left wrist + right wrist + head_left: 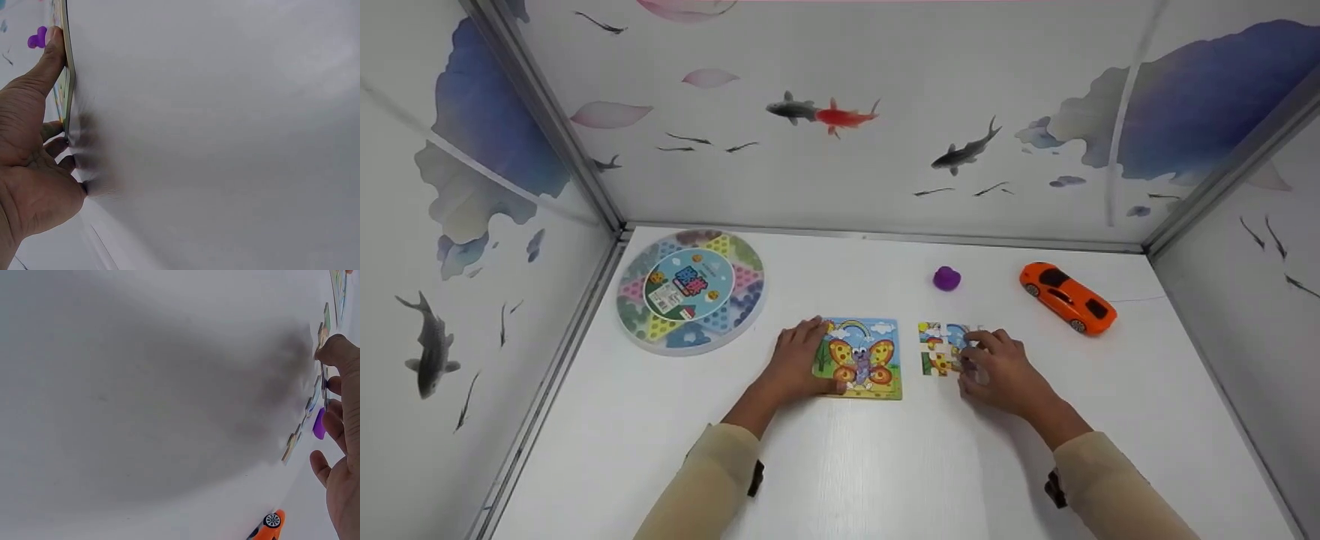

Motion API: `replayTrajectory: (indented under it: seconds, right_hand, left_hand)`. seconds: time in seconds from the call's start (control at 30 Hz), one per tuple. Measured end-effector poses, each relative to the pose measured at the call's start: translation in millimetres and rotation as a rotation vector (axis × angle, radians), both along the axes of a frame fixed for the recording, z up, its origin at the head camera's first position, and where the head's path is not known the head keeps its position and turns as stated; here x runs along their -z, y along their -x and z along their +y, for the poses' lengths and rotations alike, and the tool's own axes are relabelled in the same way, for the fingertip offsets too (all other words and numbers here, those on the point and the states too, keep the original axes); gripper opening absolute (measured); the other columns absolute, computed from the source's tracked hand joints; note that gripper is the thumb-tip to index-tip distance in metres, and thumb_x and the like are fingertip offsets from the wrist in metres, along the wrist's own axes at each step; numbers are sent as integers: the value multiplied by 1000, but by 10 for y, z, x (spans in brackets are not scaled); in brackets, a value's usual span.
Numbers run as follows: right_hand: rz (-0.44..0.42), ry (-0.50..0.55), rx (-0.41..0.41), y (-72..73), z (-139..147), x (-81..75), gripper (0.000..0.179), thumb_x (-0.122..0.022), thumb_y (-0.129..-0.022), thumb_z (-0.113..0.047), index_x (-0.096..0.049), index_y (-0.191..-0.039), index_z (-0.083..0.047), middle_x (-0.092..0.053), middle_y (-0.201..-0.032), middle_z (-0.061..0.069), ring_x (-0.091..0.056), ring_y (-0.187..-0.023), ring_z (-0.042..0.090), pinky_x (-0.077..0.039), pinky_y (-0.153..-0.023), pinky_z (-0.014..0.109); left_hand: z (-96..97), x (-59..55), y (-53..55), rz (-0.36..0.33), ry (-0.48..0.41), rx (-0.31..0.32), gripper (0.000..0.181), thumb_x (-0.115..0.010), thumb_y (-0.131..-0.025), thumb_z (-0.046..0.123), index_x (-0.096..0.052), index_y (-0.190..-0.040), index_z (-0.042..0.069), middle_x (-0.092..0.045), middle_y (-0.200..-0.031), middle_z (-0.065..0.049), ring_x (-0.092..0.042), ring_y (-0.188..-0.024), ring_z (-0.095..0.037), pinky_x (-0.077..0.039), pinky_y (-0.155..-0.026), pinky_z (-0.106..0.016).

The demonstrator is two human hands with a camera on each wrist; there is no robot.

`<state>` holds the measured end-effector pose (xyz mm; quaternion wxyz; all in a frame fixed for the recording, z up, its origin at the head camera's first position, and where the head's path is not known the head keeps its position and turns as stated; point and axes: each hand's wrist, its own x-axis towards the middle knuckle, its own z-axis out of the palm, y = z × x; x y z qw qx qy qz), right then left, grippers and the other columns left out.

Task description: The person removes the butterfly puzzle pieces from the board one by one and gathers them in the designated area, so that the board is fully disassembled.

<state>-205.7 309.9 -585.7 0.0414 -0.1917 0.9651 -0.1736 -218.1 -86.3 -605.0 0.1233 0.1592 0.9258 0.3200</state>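
Observation:
A square butterfly picture puzzle (862, 360) lies flat on the white table. At its left side, my left hand (795, 367) grips it, thumb over the near part and fingers by the left edge. From the left wrist view, the thumb of the left hand (36, 140) lies on the puzzle board (68, 84) and the fingertips reach the tabletop. Loose jigsaw pieces (934, 363) sit close together to the right. Over their right side my right hand (1005, 375) pinches a puzzle piece, largely hidden by the fingers. The right hand (343, 405) partly covers the pieces in the right wrist view.
A round Chinese checkers box (750, 300) lies at the back left of the table. Behind the pieces is a small purple toy (946, 278). An orange toy car (1067, 298) stands at the back right. Printed wall panels (840, 180) enclose the table at the back and sides.

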Motion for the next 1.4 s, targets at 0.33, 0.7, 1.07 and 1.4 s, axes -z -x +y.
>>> replayTrajectory:
  seconds: [0.33, 0.7, 1.07, 1.4]
  right_hand:
    - [0, 7, -2, -15, 52, 52, 27, -82, -98, -25, -81, -123, -16, -64, -151, 11, -55, -138, 37, -46, -119, 69]
    - [1, 16, 1, -9, 32, 61, 29, -83, -97, -25, -81, -124, -16, -65, -147, 11, -57, -135, 36, -47, -118, 68]
    - [4, 8, 8, -6, 1, 82, 26, -82, -97, -27, -81, -121, -18, -66, -143, 10, -59, -132, 35, -46, -117, 67]
    - [-23, -4, 26, 5, 12, 111, 27, -81, -97, -28, -81, -122, -19, -66, -143, 9, -58, -133, 35, -44, -119, 68]
  left_hand:
    - [-8, 40, 13, 0, 16, 3, 115, -93, -87, 50, -33, -173, 4, -29, -180, -19, -24, -165, -47, -20, -138, -62]
    - [-11, 37, 16, 9, 3, 7, 114, -94, -86, 47, -33, -173, 4, -30, -180, -19, -27, -163, -48, -23, -136, -62]
    - [-13, 71, 19, 5, -9, -8, 115, -95, -85, 48, -34, -173, 5, -30, -180, -19, -29, -161, -48, -27, -135, -62]
    - [-15, 61, 24, 15, 15, 7, 116, -93, -86, 50, -32, -173, 4, -30, -180, -19, -27, -164, -48, -22, -137, -62]
